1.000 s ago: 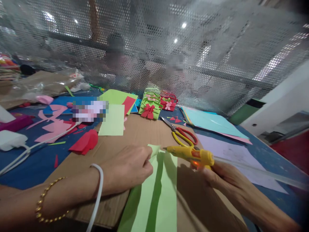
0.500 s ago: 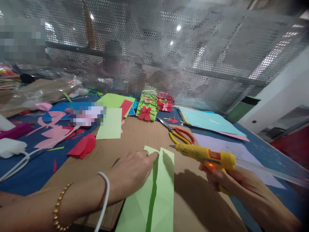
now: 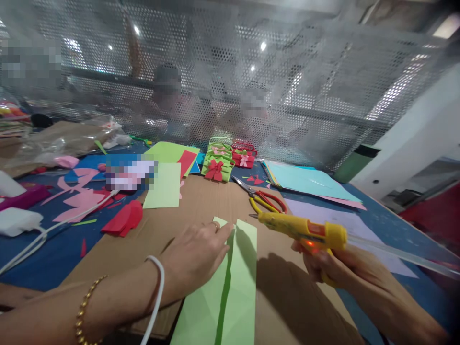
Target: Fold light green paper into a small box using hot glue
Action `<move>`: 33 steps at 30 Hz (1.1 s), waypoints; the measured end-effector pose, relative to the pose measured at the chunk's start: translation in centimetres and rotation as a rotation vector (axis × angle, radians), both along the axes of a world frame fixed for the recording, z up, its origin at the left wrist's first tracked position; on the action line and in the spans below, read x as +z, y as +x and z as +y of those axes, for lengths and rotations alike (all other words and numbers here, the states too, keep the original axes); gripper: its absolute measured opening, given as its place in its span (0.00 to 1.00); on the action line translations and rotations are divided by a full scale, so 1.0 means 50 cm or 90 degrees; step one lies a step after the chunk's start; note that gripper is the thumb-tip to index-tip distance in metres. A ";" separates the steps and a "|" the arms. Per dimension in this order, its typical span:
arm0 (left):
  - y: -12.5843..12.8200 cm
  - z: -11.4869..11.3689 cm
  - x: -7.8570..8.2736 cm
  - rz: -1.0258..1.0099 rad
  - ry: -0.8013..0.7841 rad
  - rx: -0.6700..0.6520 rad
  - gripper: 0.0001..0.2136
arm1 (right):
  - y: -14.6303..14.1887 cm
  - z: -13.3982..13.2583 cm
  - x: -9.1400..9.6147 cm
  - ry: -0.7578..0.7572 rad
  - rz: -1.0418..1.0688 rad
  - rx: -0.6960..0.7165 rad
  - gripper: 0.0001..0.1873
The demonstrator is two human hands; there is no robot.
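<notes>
A light green sheet of paper (image 3: 242,282), creased and folded in from both sides, lies lengthwise in front of me. A dark gap runs between its two flaps. My left hand (image 3: 199,256) is closed at the far end of the left flap, its fingertips on the paper edge by the gap. To the right, my right hand (image 3: 330,266) grips a yellow glue gun (image 3: 298,227) by its handle. An orange light glows on the gun, and a clear glue stick (image 3: 402,254) sticks out of its back. The nozzle points left, above the cardboard, apart from the paper.
Beneath the paper is brown cardboard (image 3: 201,201). Scissors (image 3: 264,196) lie beyond the gun. Small green paper bags (image 3: 219,163) and red ones (image 3: 244,155) stand at the back. Coloured sheets (image 3: 309,182) lie right; red and pink cutouts (image 3: 124,218) and a white cable (image 3: 75,218) lie left.
The whole view has shifted slightly. My left thumb shows more clearly beside the gap. The glue gun keeps nearly the same place over the cardboard.
</notes>
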State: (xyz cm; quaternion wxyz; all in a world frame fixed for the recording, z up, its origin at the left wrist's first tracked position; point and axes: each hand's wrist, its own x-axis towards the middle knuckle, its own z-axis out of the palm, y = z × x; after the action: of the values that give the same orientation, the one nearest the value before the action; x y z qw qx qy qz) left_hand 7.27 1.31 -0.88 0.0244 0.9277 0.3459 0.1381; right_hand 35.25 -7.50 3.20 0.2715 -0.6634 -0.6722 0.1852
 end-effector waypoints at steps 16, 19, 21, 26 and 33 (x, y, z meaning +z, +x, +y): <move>0.020 -0.041 -0.012 -0.045 0.013 -0.070 0.31 | -0.046 -0.002 0.026 0.018 -0.028 -0.008 0.26; 0.022 -0.043 -0.017 -0.045 0.026 -0.076 0.32 | -0.065 0.003 0.042 -0.012 -0.052 0.020 0.26; 0.023 -0.044 -0.017 -0.044 0.030 -0.075 0.31 | -0.072 0.010 0.046 -0.012 -0.062 0.051 0.25; 0.023 -0.046 -0.014 -0.032 0.016 -0.065 0.28 | -0.070 0.028 0.036 -0.055 -0.093 0.096 0.24; 0.019 -0.049 -0.004 -0.005 0.021 -0.066 0.21 | -0.068 0.032 0.031 -0.085 -0.129 0.082 0.26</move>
State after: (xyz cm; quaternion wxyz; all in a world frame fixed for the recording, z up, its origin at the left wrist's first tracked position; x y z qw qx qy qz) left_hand 8.24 -1.13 -1.09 0.0173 0.9443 0.2947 0.1458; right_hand 31.86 -5.92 4.75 0.1451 -0.6505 -0.7238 0.1784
